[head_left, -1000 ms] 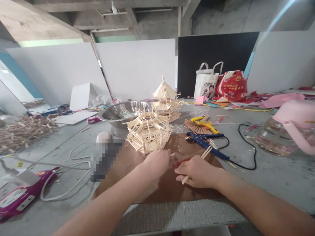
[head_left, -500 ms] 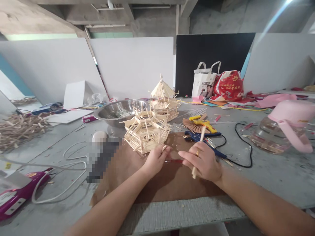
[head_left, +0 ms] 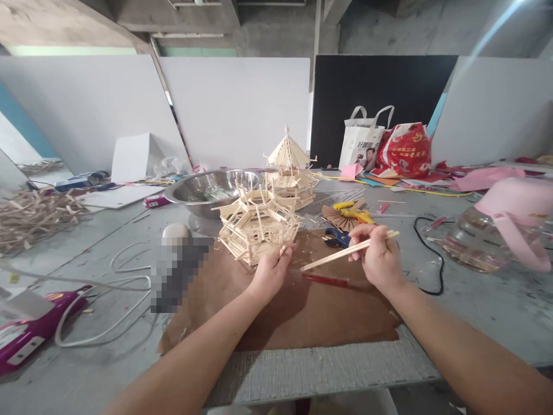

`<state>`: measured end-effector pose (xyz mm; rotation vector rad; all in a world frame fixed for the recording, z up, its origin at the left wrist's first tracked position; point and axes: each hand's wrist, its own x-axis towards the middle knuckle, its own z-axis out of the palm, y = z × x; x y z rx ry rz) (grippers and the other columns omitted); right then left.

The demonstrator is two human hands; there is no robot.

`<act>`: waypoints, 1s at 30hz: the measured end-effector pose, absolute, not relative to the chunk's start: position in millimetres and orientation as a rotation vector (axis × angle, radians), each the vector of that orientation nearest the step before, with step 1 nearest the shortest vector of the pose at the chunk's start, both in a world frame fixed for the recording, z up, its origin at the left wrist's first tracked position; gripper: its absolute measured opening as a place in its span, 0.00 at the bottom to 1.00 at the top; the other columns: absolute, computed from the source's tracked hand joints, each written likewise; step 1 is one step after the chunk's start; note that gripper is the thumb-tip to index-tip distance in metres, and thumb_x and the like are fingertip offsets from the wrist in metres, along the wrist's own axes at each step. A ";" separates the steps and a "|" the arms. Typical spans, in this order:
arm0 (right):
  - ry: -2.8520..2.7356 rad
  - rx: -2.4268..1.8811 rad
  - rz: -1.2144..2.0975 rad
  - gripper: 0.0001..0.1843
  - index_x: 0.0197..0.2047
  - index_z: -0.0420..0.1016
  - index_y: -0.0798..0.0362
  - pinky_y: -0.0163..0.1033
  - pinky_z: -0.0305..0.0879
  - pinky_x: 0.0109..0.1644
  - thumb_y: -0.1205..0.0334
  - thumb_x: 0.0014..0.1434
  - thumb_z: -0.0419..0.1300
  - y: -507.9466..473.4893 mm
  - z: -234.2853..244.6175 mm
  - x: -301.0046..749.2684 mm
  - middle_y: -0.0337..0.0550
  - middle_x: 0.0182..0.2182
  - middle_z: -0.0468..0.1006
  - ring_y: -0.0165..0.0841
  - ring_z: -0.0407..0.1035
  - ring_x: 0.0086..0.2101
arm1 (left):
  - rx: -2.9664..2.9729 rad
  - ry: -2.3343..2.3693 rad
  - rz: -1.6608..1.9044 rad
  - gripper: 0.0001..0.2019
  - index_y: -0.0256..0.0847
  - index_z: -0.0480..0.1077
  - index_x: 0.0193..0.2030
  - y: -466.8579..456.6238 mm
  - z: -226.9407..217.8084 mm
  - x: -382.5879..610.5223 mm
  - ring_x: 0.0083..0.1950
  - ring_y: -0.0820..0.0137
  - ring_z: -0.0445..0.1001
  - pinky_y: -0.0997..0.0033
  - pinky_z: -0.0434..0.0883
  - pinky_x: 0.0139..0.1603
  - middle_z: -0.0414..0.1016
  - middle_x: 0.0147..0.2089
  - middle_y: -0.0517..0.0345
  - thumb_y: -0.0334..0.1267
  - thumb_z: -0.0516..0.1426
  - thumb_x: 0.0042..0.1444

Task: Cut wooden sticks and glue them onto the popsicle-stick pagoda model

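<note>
A hexagonal model of wooden sticks (head_left: 258, 223) stands at the far edge of a brown mat (head_left: 298, 311). My left hand (head_left: 271, 270) rests just in front of it, fingers pinched on a short stick piece. My right hand (head_left: 380, 256) is raised to the right and grips a long wooden stick (head_left: 345, 251) that points left and down towards my left hand. A red-handled tool (head_left: 326, 280) lies on the mat between my hands. A second stick model with a pointed roof (head_left: 288, 167) stands behind the first.
A steel bowl (head_left: 207, 190), a yellow glue gun (head_left: 355, 212) on a paper fan, blue pliers (head_left: 337, 236) and a black cable (head_left: 425, 253) lie behind. A pink-lidded glass jug (head_left: 501, 227) sits right. White cord (head_left: 103, 323), a magenta device (head_left: 30, 331) and wood scraps (head_left: 34, 210) lie left.
My right hand lifted off the mat and moved right, turning its stick from upright to nearly level. My left hand stayed by the model's base. The red tool is now uncovered.
</note>
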<state>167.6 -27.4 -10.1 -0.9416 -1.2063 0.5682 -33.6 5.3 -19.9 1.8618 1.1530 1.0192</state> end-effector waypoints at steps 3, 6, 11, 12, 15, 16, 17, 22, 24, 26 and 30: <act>-1.089 -0.910 0.839 0.24 0.25 0.64 0.52 0.34 0.60 0.16 0.41 0.53 0.42 -20.4 -12.9 165.3 0.34 0.17 0.61 0.24 0.56 0.14 | 2.106 1.084 0.923 0.18 0.36 0.67 0.44 0.8 -15.7 -34.0 0.44 0.69 0.68 0.71 0.63 0.46 0.70 0.42 0.52 0.44 0.44 0.55; -1.038 -0.861 1.027 0.22 0.24 0.65 0.54 0.35 0.64 0.20 0.42 0.52 0.47 -19.1 -15.5 161.9 0.35 0.18 0.63 0.24 0.59 0.15 | 2.298 0.999 0.716 0.18 0.35 0.66 0.44 -6.9 -11.2 -32.0 0.43 0.70 0.69 0.73 0.63 0.45 0.72 0.40 0.52 0.42 0.42 0.57; -1.094 -0.811 1.183 0.21 0.26 0.65 0.55 0.37 0.67 0.26 0.44 0.51 0.49 -22.3 -16.1 158.0 0.36 0.21 0.64 0.24 0.61 0.18 | 2.514 0.989 0.518 0.15 0.39 0.64 0.45 -13.7 -10.4 -27.6 0.40 0.70 0.70 0.73 0.64 0.41 0.72 0.39 0.54 0.38 0.42 0.57; -1.117 -0.814 1.185 0.20 0.30 0.65 0.55 0.38 0.67 0.27 0.44 0.51 0.50 -22.5 -16.3 158.1 0.37 0.24 0.65 0.25 0.63 0.20 | 2.508 1.048 0.525 0.15 0.38 0.65 0.43 -13.2 -10.7 -27.7 0.37 0.70 0.70 0.73 0.64 0.38 0.72 0.36 0.54 0.38 0.41 0.57; -1.294 -0.924 1.103 0.24 0.45 0.60 0.53 0.41 0.67 0.34 0.48 0.49 0.53 -23.7 -18.4 157.5 0.43 0.36 0.66 0.28 0.66 0.28 | 2.424 1.245 0.710 0.15 0.37 0.65 0.36 -9.3 -11.2 -31.1 0.29 0.72 0.69 0.75 0.63 0.32 0.69 0.27 0.57 0.40 0.40 0.57; -1.430 -0.976 1.035 0.26 0.49 0.58 0.53 0.42 0.66 0.39 0.49 0.49 0.54 -25.2 -19.3 156.1 0.46 0.40 0.66 0.30 0.67 0.33 | 2.388 1.286 0.811 0.15 0.37 0.65 0.35 -7.7 -11.1 -32.9 0.29 0.72 0.68 0.75 0.63 0.31 0.69 0.26 0.57 0.40 0.40 0.57; -1.609 -1.017 0.953 0.27 0.50 0.58 0.54 0.43 0.63 0.43 0.51 0.50 0.55 -27.5 -19.9 153.6 0.49 0.43 0.65 0.32 0.66 0.38 | 2.355 1.307 0.910 0.15 0.37 0.64 0.35 -6.3 -11.0 -34.8 0.29 0.73 0.68 0.75 0.63 0.32 0.68 0.26 0.57 0.41 0.40 0.57; -2.614 -0.878 0.646 0.27 0.55 0.59 0.52 0.49 0.36 0.59 0.49 0.54 0.48 -47.1 -17.6 129.9 0.46 0.55 0.59 0.37 0.44 0.57 | 2.287 1.269 1.133 0.13 0.38 0.64 0.35 -5.2 -11.8 -38.9 0.29 0.74 0.66 0.76 0.63 0.32 0.67 0.26 0.59 0.41 0.42 0.57; -2.788 -0.873 0.640 0.31 0.58 0.52 0.50 0.52 0.27 0.58 0.44 0.54 0.45 -49.5 -16.9 124.1 0.43 0.58 0.53 0.37 0.38 0.58 | 2.298 1.245 1.165 0.13 0.38 0.63 0.35 -6.8 -12.4 -37.8 0.29 0.74 0.66 0.75 0.64 0.31 0.67 0.26 0.59 0.41 0.42 0.57; -2.765 -1.138 0.580 0.33 0.60 0.47 0.50 0.54 0.22 0.57 0.42 0.55 0.39 -43.9 -18.5 125.9 0.43 0.59 0.48 0.38 0.36 0.59 | 2.313 1.211 1.188 0.12 0.38 0.63 0.34 -8.0 -12.9 -36.8 0.29 0.73 0.67 0.75 0.64 0.31 0.67 0.26 0.58 0.40 0.42 0.56; -2.276 -1.980 0.179 0.35 0.58 0.51 0.61 0.60 0.22 0.54 0.44 0.56 0.36 -21.5 -26.0 145.3 0.53 0.59 0.44 0.44 0.30 0.59 | 2.297 1.171 1.221 0.10 0.38 0.63 0.34 -7.9 -13.9 -37.2 0.32 0.73 0.69 0.75 0.64 0.33 0.69 0.29 0.57 0.38 0.43 0.56</act>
